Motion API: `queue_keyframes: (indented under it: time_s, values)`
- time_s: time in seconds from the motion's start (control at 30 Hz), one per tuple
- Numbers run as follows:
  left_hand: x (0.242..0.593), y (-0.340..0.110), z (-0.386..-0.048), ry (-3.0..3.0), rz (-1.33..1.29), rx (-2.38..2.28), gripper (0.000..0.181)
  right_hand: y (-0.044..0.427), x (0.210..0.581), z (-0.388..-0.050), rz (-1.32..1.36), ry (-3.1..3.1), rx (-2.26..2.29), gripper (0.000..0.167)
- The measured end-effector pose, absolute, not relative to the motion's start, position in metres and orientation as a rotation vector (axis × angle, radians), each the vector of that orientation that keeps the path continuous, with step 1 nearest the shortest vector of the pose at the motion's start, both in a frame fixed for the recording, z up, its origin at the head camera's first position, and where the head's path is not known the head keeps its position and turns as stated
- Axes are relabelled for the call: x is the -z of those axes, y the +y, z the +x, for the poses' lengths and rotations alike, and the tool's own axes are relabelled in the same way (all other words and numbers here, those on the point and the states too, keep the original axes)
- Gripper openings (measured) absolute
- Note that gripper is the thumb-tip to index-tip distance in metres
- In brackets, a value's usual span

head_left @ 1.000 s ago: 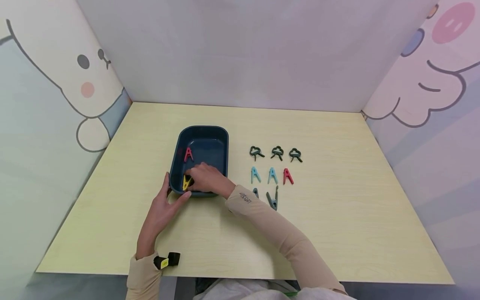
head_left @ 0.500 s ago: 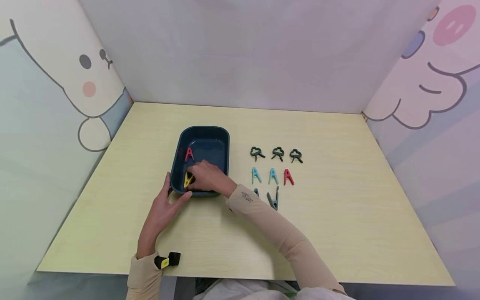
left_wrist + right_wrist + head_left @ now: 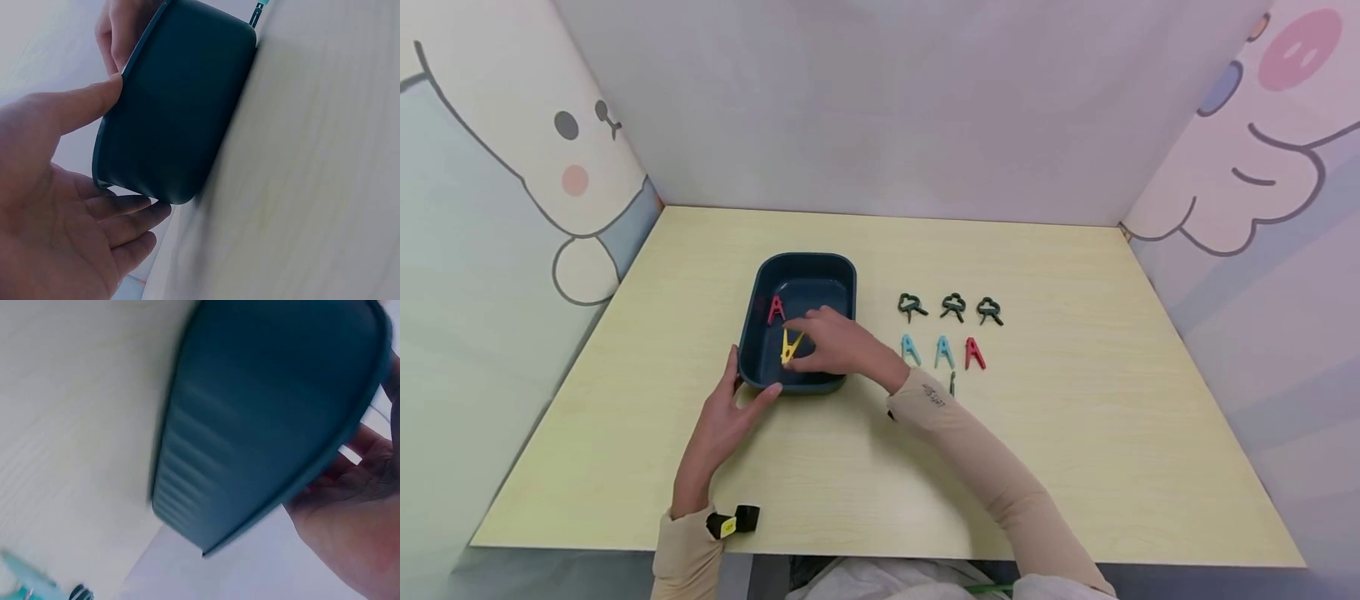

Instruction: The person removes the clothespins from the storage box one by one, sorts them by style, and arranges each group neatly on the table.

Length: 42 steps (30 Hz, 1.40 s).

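Observation:
A dark blue rectangular bin (image 3: 806,257) stands on the left part of the table. My left hand (image 3: 724,425) is at its near left corner. In the left wrist view, the thumb touches the bin's rim and fairly straight fingers lie against the adjacent side. My right hand (image 3: 838,342) reaches over the bin's right side and pinches a yellow spring clip (image 3: 788,348) between thumb and fingers. Behind it, a red spring clip (image 3: 777,310) lies in the bin. The right wrist view shows the bin's outer wall (image 3: 250,425), which hides the held clip.
Right of the bin, several dark green clips (image 3: 953,306) form a back row. Two light blue clips (image 3: 944,351) and a red clip (image 3: 975,352) lie nearer. The right sleeve (image 3: 970,442) mostly covers a grey-green clip (image 3: 952,383). Walls rise behind and beside the table.
My right hand has moved right and slightly back, carrying the yellow clip away from the bin's near left corner. The right sleeve now covers more of the near clips. My left hand stays put.

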<state>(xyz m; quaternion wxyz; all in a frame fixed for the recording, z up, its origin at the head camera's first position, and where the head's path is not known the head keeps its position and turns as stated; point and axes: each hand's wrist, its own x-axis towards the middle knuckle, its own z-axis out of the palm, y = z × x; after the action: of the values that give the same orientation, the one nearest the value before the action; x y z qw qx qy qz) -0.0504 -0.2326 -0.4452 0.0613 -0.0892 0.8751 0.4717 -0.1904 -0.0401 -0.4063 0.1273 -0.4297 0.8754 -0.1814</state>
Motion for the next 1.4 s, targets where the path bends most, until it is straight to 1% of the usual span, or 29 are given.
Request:
queue_keyframes:
  time_s: [0.27,0.7,1.13,1.4]
  values:
    - [0.447,-0.235,-0.051,2.657,-0.248,-1.441,0.104,0.006,0.400,-0.185,-1.236,2.549,0.692,0.066]
    - [0.448,-0.236,-0.051,2.651,-0.230,-1.468,0.104,0.083,0.400,-0.174,-1.081,2.597,0.692,0.065]
    - [0.447,-0.236,-0.052,2.635,-0.237,-1.463,0.105,0.173,0.417,-0.148,-0.902,2.682,0.704,0.064]
    - [0.447,-0.237,-0.052,2.626,-0.226,-1.467,0.106,0.205,0.430,-0.135,-0.749,2.682,0.691,0.062]
